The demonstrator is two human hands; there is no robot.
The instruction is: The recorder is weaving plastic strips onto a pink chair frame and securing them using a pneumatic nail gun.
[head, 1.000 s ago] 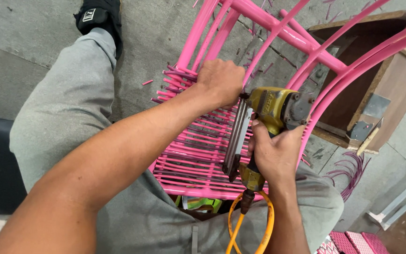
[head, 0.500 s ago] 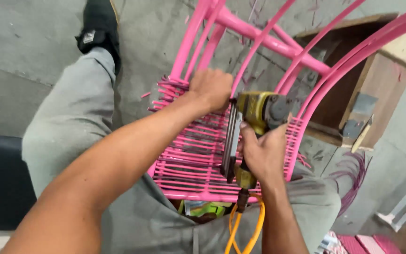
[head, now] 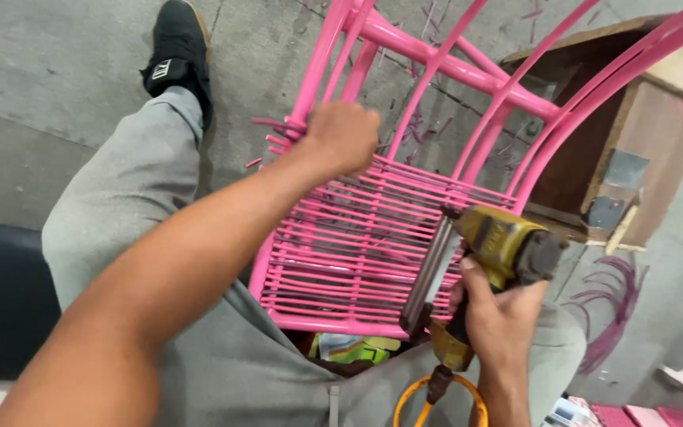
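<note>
A pink metal chair frame (head: pixel 428 51) lies across my lap, its seat woven with pink plastic cords (head: pixel 349 253). My left hand (head: pixel 341 136) grips the cords at the far left edge of the woven seat, fingers closed around them. My right hand (head: pixel 499 316) holds a yellow pneumatic staple gun (head: pixel 492 245) by its handle, near the right edge of the seat, its long magazine resting over the cords. An orange air hose (head: pixel 436 399) hangs from the gun's base.
My grey trouser leg (head: pixel 120 198) stretches out to a black shoe (head: pixel 179 51) on the concrete floor. A brown wooden box (head: pixel 634 142) stands at the right. Pink cord scraps (head: pixel 610 316) lie on the floor. A green and yellow packet (head: pixel 353 348) shows under the seat.
My left hand has shifted left and away from the gun, to the seat's far edge. My right hand has drawn the staple gun back to the right, off the middle of the weave.
</note>
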